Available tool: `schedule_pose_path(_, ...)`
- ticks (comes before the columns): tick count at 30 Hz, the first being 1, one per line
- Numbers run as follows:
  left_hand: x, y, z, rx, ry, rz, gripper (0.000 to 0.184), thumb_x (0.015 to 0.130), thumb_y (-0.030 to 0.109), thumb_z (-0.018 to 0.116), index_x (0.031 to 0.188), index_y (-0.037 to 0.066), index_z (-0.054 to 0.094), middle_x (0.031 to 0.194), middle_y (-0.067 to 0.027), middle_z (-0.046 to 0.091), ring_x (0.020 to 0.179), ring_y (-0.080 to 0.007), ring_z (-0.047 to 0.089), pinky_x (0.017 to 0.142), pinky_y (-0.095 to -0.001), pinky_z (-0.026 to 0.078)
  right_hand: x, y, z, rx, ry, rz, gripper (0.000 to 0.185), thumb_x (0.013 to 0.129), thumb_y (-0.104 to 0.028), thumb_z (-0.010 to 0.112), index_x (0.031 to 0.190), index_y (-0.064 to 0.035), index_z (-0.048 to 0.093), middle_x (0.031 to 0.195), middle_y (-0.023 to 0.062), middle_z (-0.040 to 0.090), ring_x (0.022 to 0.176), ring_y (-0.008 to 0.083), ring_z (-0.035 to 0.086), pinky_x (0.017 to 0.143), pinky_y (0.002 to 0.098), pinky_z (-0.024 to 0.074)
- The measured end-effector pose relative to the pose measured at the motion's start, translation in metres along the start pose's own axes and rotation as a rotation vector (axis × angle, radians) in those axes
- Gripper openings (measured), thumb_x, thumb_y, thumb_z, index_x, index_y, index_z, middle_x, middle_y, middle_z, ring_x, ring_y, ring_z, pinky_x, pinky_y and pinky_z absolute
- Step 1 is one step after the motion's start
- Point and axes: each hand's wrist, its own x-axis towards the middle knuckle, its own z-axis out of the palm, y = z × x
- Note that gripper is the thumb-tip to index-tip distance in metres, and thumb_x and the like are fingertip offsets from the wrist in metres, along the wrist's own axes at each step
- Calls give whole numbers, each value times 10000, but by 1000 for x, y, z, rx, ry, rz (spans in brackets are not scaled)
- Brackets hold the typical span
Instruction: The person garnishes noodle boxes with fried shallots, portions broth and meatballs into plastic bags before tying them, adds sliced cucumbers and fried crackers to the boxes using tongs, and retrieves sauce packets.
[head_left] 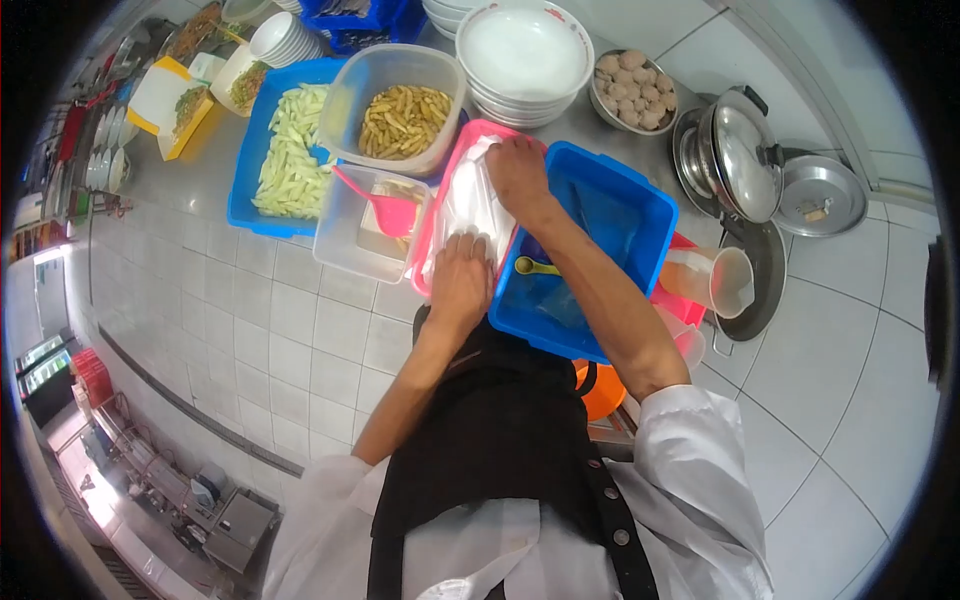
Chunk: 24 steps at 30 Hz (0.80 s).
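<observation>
A pink tray [420, 270] stands in front of me with crumpled white plastic sheeting [468, 200] lying in it. My left hand [460, 285] rests on the near end of the plastic, its fingers laid out over it. At the far end, my right hand [517, 178] has its fingers curled down onto the plastic; the fingertips are partly hidden. What lies under the sheeting cannot be seen. Beneath my right forearm is a blue tub [640, 235] holding a yellow measuring spoon [535, 266].
Left of the tray are a clear container [335, 235] with a pink scoop [393, 213], a tub of brown strips [405, 120] and a blue tray of pale green slices [290, 150]. White bowls [525, 55], a bowl of meatballs [632, 90] and a lidded pot [745, 160] stand behind.
</observation>
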Motion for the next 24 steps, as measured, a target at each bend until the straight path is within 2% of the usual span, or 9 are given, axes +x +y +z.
schedule_pose_path(6,2,0,-6,-212,68,-21,479,840,106,610,1279,-42,487,1231,-269,498,1144,-406,491,955,-472,417,-1,16,-15,185,-132,59,95,777,-102,614,771,-80,706,791,145,679,814,286,649,759,417,478)
schedule_pose_path(9,33,11,-21,-395,227,-17,545,843,84,619,1337,-20,415,1313,-263,429,1148,-419,473,934,-448,448,-9,27,-34,318,128,-62,69,761,-82,668,771,-14,659,799,139,666,779,331,623,689,459,472)
schedule_pose_path(11,58,14,-19,-508,333,-40,568,843,77,619,1355,-16,391,1335,-258,411,1152,-420,465,911,-438,471,-11,29,-57,644,11,6,97,782,-74,686,828,5,655,775,120,656,732,264,613,710,406,482)
schedule_pose_path(13,84,13,-13,-669,476,-48,406,850,80,613,1229,-24,514,1201,-245,536,1034,-368,558,755,-395,514,-10,38,-70,802,-83,75,96,819,-85,673,847,4,650,780,88,652,757,216,602,730,359,479)
schedule_pose_path(15,93,1,-10,-605,326,-48,288,851,86,615,1110,-29,564,1066,-241,580,914,-348,588,680,-397,493,-11,46,-86,961,-176,155,101,857,-97,659,866,3,646,785,56,648,781,169,591,751,312,475)
schedule_pose_path(17,96,-16,9,-540,295,23,165,853,110,630,804,-45,600,706,-229,576,605,-331,581,545,-410,407,-12,51,-110,1115,39,269,106,919,-125,616,904,-23,639,800,7,632,777,98,571,754,249,464)
schedule_pose_path(20,90,-21,14,-669,182,-103,175,845,121,646,802,-44,606,681,-230,561,616,-331,578,565,-412,415,-23,56,-141,1608,301,398,117,934,-157,609,939,-47,649,737,-4,602,710,65,539,660,241,443)
schedule_pose_path(22,87,-15,-13,-590,-29,-141,135,834,47,603,940,-34,621,903,-259,603,796,-418,589,660,-435,454,-42,60,-157,1648,328,503,90,944,-141,592,977,-77,647,728,-12,579,677,27,495,597,217,405)
schedule_pose_path(24,86,-15,-9,-542,90,-27,405,863,69,591,1253,-12,513,1233,-276,523,873,-424,587,717,-425,476,-65,58,-169,1227,144,679,65,942,-119,593,957,-79,642,732,-23,577,650,19,468,547,210,367)
